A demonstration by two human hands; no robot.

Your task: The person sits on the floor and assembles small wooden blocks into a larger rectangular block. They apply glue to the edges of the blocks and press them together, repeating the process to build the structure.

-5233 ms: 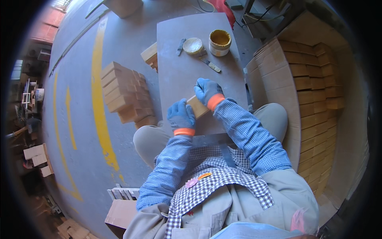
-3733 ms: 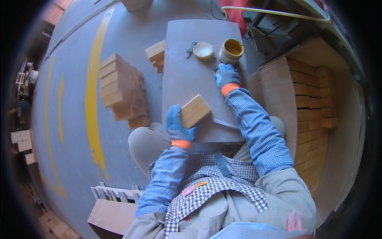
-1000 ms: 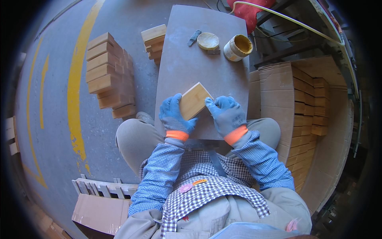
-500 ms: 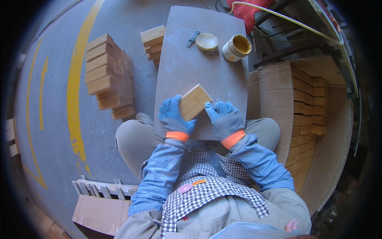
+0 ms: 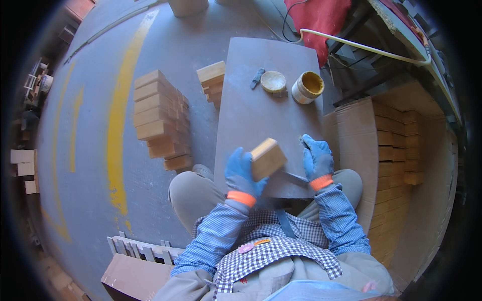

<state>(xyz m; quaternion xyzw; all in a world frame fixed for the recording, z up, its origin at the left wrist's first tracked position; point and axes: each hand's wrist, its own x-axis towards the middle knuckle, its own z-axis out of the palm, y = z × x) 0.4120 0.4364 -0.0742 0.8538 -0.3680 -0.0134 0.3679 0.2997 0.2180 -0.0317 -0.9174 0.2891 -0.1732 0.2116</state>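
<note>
My left hand (image 5: 239, 173), in a blue and grey glove with an orange cuff, grips a light wooden block (image 5: 268, 159) by its left side. The block is tilted above the near part of the grey board (image 5: 271, 118) and slightly blurred. My right hand (image 5: 318, 159), gloved the same way, is apart from the block, on its right. Its fingers are closed, with a small dark bit showing at the fingertips, too small to name. Farther up the board stand an open jar of yellowish paste (image 5: 307, 88), a round pale lid (image 5: 273, 82) and a small blue-grey piece (image 5: 257, 79).
Stacked wooden blocks (image 5: 160, 115) stand on the floor at left, with a smaller stack (image 5: 211, 80) beside the board. A cardboard box (image 5: 357, 145) at right holds rows of blocks. A pale hose (image 5: 364, 48) crosses at upper right, near a red cloth (image 5: 321, 20).
My right hand has moved away from the block to the right. My left hand has tilted the block, so a thick edge shows. The whole view has shifted.
</note>
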